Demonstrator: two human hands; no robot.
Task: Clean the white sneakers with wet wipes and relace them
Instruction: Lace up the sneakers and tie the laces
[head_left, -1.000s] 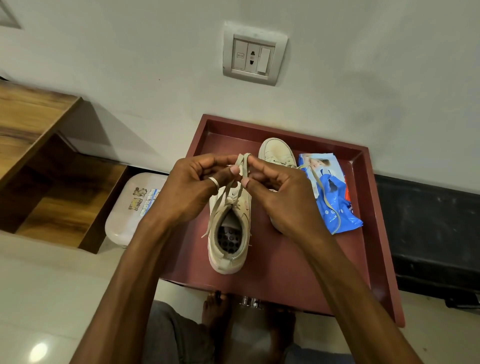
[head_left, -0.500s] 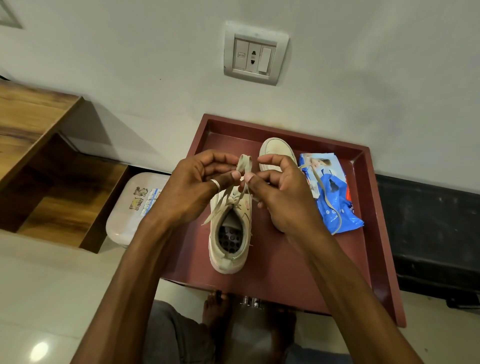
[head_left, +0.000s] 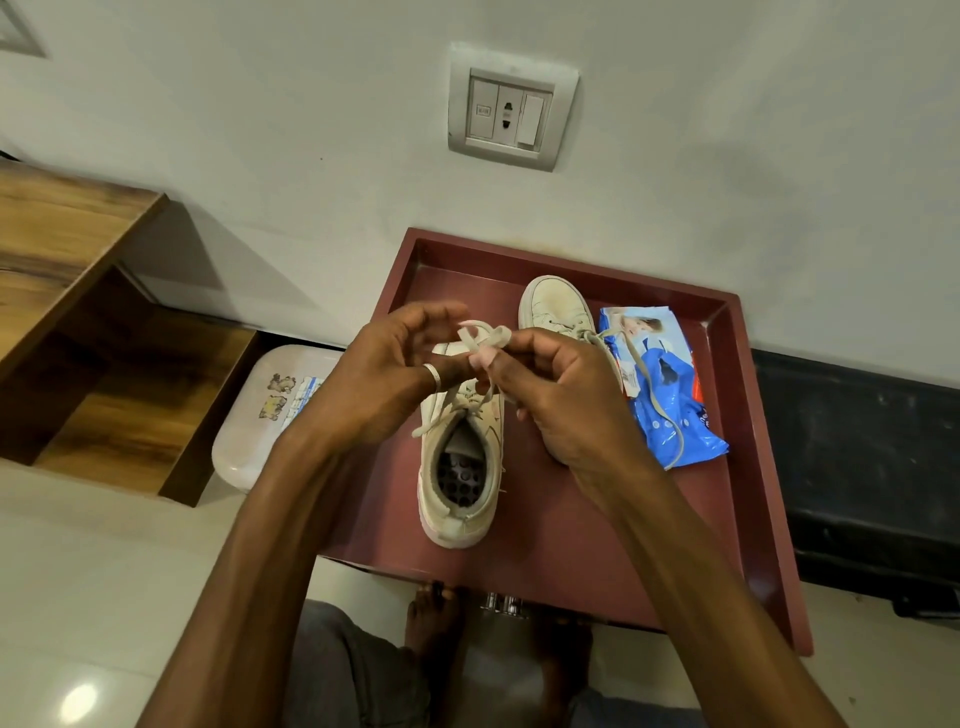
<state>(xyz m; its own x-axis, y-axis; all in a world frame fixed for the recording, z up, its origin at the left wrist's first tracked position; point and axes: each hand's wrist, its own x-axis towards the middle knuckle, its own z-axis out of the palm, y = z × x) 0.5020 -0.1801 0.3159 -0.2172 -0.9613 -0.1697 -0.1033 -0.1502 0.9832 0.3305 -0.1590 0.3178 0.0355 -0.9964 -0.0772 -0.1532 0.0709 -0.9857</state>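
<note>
Both hands were up over the middle of the red tray (head_left: 769, 467), working one lace (head_left: 480, 338). The left hand (head_left: 387, 382), with a ring (head_left: 432, 375) on it, had its fingers curled in around a loop of that lace. The right hand (head_left: 561, 395) pinched the other bit between thumb and forefinger, so neither hand was loose. The hands were touching at the fingertips, right above the tongue.

The lace ran down into the near sneaker (head_left: 462, 467), which sat flat in the tray's middle with its heel towards the tray's front edge and its opening facing up. The second sneaker (head_left: 553, 304) was further back in the tray, toe near the back rim, mostly hidden behind the right hand. Its loose lace (head_left: 649, 384) trailed across the wet wipes pack (head_left: 670, 410), the blue one lying in the tray's right half.

Off the tray's left side, on the floor, sat a white plastic box (head_left: 260, 410), and further left a wooden shelf (head_left: 78, 312). On the wall above the tray's back rim was a switch socket (head_left: 511, 109).
</note>
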